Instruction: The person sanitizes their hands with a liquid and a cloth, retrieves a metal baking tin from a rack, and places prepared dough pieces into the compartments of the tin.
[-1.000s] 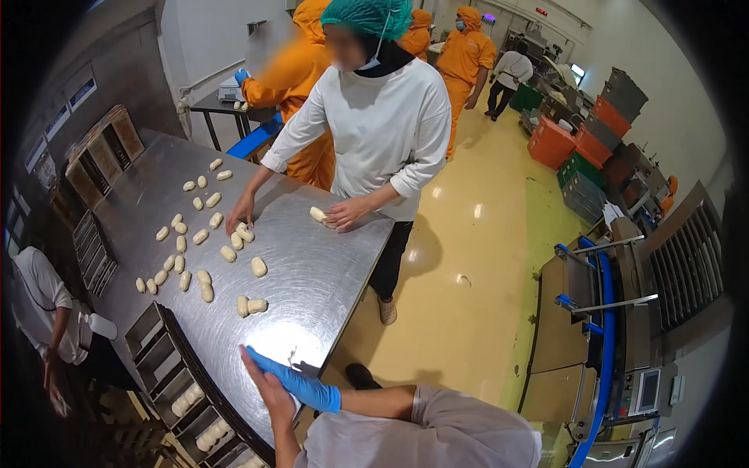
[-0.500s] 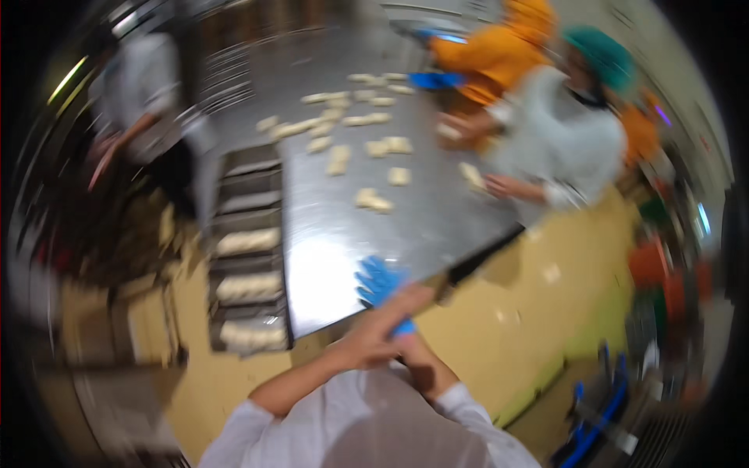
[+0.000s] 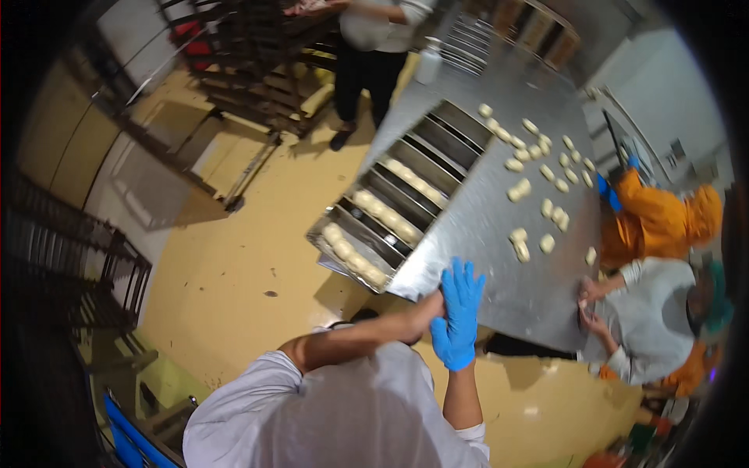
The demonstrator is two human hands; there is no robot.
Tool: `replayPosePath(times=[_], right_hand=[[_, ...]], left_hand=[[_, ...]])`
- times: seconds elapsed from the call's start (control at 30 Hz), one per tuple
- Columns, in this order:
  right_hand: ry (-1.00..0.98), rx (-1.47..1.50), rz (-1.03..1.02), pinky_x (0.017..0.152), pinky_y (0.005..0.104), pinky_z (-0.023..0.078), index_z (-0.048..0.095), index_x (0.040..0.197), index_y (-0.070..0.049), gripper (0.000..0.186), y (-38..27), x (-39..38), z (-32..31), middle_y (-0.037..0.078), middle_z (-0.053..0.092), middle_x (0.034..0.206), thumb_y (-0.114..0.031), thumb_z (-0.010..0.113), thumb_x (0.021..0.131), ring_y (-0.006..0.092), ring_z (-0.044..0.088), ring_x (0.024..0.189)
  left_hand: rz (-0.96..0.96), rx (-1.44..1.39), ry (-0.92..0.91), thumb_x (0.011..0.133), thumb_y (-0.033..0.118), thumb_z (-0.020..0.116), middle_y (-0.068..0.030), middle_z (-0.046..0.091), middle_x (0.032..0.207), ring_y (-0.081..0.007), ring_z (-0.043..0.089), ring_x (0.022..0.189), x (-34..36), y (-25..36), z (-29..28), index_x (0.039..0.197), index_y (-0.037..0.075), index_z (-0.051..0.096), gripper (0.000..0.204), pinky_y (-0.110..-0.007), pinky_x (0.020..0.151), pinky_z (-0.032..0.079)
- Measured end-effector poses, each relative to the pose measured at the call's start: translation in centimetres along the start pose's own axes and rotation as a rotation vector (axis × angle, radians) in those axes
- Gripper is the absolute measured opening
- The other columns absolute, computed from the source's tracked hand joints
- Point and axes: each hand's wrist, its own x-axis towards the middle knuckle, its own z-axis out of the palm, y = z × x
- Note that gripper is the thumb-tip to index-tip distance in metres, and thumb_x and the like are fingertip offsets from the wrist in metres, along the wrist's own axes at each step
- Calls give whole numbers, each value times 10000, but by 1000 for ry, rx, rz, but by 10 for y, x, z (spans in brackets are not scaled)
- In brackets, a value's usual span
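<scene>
Your left hand [image 3: 427, 310] lay over the gloved right hand [image 3: 459, 316]; now it's beside it. No dough visible in either, so none's being handled. Right fingers: slightly spread. Left: blurred, can't tell. Left-ahead of fingertips: dark metal pan [image 3: 456, 126], long slots, lumpy pale dough rows [image 3: 386, 218]. Right-ahead: smooth oval rolls [image 3: 548, 244] on shiny steel table [image 3: 480, 230].
</scene>
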Motion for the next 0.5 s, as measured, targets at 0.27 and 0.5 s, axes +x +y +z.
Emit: replayPosePath(times=[0.27, 0.5], right_hand=[[74, 757, 895, 964, 391, 468, 418, 1388, 4, 452, 88, -69, 53, 157, 518, 1333, -255, 436, 1018, 266, 550, 1166], [3, 361, 902, 975, 347, 461, 557, 1263, 49, 396, 111, -135, 39, 144, 627, 1214, -239, 474, 1005, 223, 617, 1073]], left_hand=[[769, 820, -438, 896, 223, 653, -144, 635, 1053, -288, 591, 1034, -167, 166, 85, 1091, -4, 624, 300, -389, 904, 477], [1150, 559, -984, 915, 120, 620, -115, 653, 812, -244, 631, 737, -164, 177, 123, 868, -28, 686, 169, -378, 676, 493]])
